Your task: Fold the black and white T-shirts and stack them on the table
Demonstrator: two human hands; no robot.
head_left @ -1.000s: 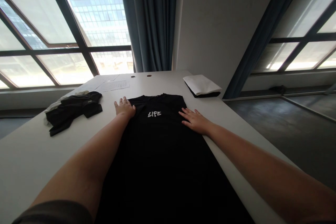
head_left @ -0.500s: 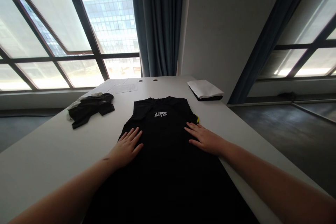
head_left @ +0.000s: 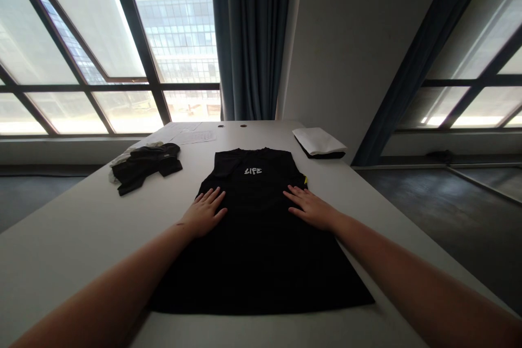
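Observation:
A black sleeveless shirt (head_left: pixel 261 261) lies spread flat on a white table (head_left: pixel 73 239), its neck end away from me and its hem towards me. White lettering marks the fabric below the neck, and a bit of yellow (head_left: pixel 305 180) shows at the right edge. My left hand (head_left: pixel 207 212) rests on the shirt's left side with fingers spread. On the opposite side my right hand (head_left: pixel 310 207) lies flat, fingers apart. Neither hand grips the cloth.
Crumpled dark and pale garments (head_left: pixel 150 163) lie to the left. At the right stands a folded white and black cloth (head_left: pixel 320 143). Papers (head_left: pixel 193 136) lie at the far left end, near two round table holes. A blue curtain (head_left: pixel 255 38) hangs behind.
The shirt has shifted away from me, and its whole hem now shows on the table. Both hands have moved slightly forward with it and remain flat.

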